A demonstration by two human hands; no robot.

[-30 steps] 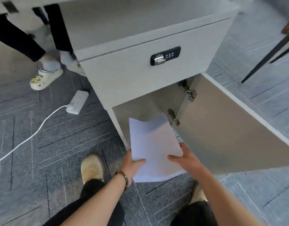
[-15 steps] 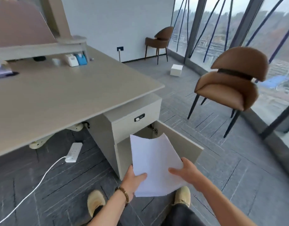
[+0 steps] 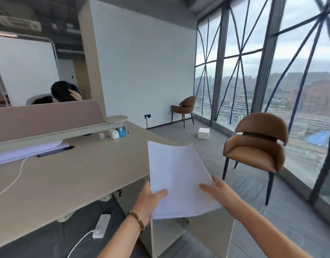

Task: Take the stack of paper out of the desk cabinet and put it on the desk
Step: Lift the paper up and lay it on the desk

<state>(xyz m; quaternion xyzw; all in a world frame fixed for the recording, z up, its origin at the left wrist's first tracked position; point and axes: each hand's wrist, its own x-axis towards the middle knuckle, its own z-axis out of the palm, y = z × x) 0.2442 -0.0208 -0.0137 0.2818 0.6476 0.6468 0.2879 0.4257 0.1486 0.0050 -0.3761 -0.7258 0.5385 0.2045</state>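
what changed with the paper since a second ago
The white stack of paper has come up and out of the open grey desk cabinet to the height of the beige desk top, beside its edge, not yet set down. The left hand and right hand grip it as before.

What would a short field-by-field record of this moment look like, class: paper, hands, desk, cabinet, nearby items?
paper: white stack of paper held in the air at the desk's right end, not yet set down
left hand: left hand grips the stack's lower left edge
right hand: right hand grips its lower right edge
desk: desk top bare near the stack
cabinet: cabinet door stands open below
nearby: brown chair; power strip on the floor
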